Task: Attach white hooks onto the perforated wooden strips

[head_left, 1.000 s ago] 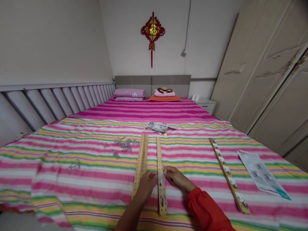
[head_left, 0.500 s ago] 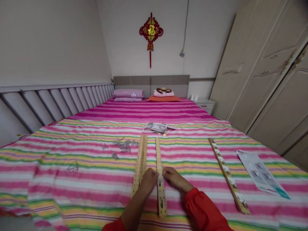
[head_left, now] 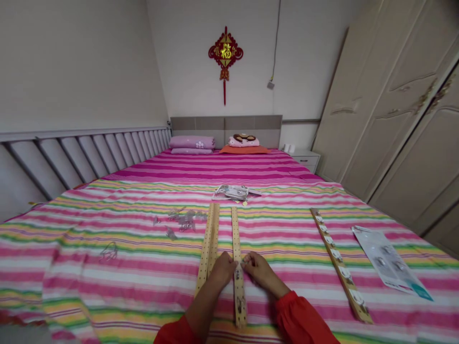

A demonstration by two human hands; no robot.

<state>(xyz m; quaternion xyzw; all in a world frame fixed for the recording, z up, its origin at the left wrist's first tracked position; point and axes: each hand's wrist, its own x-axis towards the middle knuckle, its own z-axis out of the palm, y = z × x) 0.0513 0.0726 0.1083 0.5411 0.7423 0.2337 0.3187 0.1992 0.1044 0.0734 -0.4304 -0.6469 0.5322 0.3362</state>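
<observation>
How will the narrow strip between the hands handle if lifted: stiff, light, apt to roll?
The narrow strip is probably stiff: it lies straight along its length. Likely light, being slim and dotted with apparent holes. Rolling seems unlikely: it rests flat on the striped sheet.

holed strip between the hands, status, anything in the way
Left hand, right hand at strip, either side, grip unclear. Strip on striped cover, small fittings on near half. Nothing seen blocking; wider holed piece alongside, left.

The single head camera looks from the near end of the bed (head_left: 201,168) — forward and down — toward the headboard (head_left: 251,125). The left hand (head_left: 223,268) and right hand (head_left: 260,271) appear close, low in the view; the wardrobe (head_left: 390,114) bounds its right side.
</observation>
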